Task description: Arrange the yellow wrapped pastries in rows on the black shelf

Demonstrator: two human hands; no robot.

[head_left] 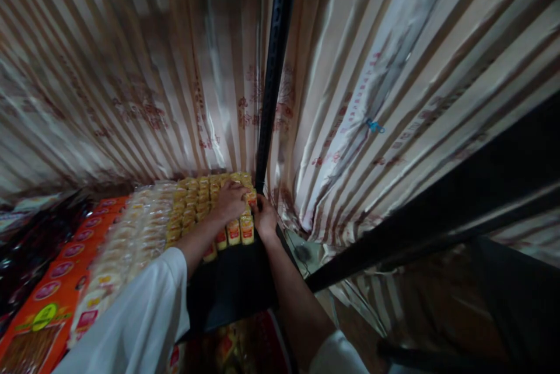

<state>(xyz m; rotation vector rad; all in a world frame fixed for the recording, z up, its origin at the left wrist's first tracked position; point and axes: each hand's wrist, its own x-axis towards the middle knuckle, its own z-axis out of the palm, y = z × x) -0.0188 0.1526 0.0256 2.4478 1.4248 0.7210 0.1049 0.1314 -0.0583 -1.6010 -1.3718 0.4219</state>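
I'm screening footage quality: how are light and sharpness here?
Head view: dim overall, pale glare streaking the striped curtain; the black shelf sinks into darkness; print on the yellow packets near the left hand and right hand is too soft to read.

2 hands (230,199) (265,219), 2 sleeves (151,304) (339,356), 1 clip (375,125)

Hands at 7 o'clock, sleeves at 8 and 5, clip between 2 and 3. 1 post (273,70) at 12. At 8: at least 6 orange packs (65,263), 2 rows of white packs (146,216), yellow packs (188,205) too crowded to count.
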